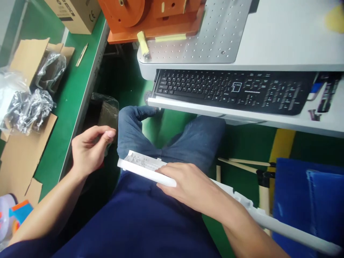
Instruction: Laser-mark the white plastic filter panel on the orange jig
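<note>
The fingers (166, 172) of the right hand (188, 182) are laid flat and together on top of a long white plastic tray (142, 166) that is rested across the lap; no clamping is seen, only a pressing-down hold near the tray's middle. The tray's near end, with small ribbed compartments, is left uncovered just beyond the fingertips, and its far end is run out under the forearm toward the lower right. The left hand (90, 148) is held apart from the tray, its fingers curled in with thumb and forefinger brought together; something small and dark may be pinched there, but it cannot be told for certain. As a judgement, the work is at an early stage: the tray is steadied, while nothing is seen being set into it. Farther out, a black keyboard (231, 91) is seen on a pulled-out shelf, an orange fixture (150, 18) on a perforated plate above, and opened cardboard (24, 150) with crumpled plastic bags (27, 107) on the green bench to the left.
</note>
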Demonstrator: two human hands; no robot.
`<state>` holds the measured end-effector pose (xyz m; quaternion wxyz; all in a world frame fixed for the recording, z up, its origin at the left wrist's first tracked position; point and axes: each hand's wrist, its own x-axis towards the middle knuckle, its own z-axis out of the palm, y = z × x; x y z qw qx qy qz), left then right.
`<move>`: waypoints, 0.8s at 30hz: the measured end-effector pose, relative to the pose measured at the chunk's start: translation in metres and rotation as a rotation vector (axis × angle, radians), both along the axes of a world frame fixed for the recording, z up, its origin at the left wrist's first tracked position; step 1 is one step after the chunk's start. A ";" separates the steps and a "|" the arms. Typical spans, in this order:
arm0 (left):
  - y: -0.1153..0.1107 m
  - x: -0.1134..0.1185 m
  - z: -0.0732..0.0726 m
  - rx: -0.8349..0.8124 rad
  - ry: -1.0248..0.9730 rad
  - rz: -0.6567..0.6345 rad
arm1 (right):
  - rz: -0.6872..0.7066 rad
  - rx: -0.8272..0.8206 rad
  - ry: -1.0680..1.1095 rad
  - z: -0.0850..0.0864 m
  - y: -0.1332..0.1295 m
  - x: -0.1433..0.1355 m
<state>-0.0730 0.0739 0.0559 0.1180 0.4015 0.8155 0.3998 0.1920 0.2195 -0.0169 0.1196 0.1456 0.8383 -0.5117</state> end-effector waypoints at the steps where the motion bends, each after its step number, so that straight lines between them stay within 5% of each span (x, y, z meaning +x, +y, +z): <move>1: -0.007 -0.013 -0.009 0.016 -0.028 0.093 | -0.005 0.001 0.006 -0.001 -0.001 0.001; 3: -0.026 -0.039 -0.039 0.013 -0.116 0.239 | -0.013 0.007 0.023 -0.003 -0.003 0.002; 6: -0.066 -0.059 -0.103 -0.076 -0.358 0.462 | -0.020 0.043 0.062 -0.007 -0.004 0.004; 9: -0.107 -0.052 -0.165 -0.292 -0.791 0.691 | -0.010 0.072 0.117 -0.012 -0.004 0.004; 12: -0.127 -0.048 -0.203 -0.313 -0.946 0.767 | 0.007 0.086 0.149 -0.017 -0.003 0.005; 15: -0.126 -0.079 -0.211 -0.125 -0.887 0.876 | 0.011 0.119 0.137 -0.021 -0.003 0.005; 19: -0.117 -0.136 -0.203 0.163 -0.700 1.026 | 0.018 0.145 0.103 -0.021 -0.005 0.004; 21: -0.116 -0.142 -0.202 0.186 -0.697 1.034 | 0.023 0.145 0.098 -0.021 -0.006 0.005; 24: -0.114 -0.120 -0.206 0.116 -0.747 0.952 | 0.025 0.141 0.092 -0.020 -0.008 0.006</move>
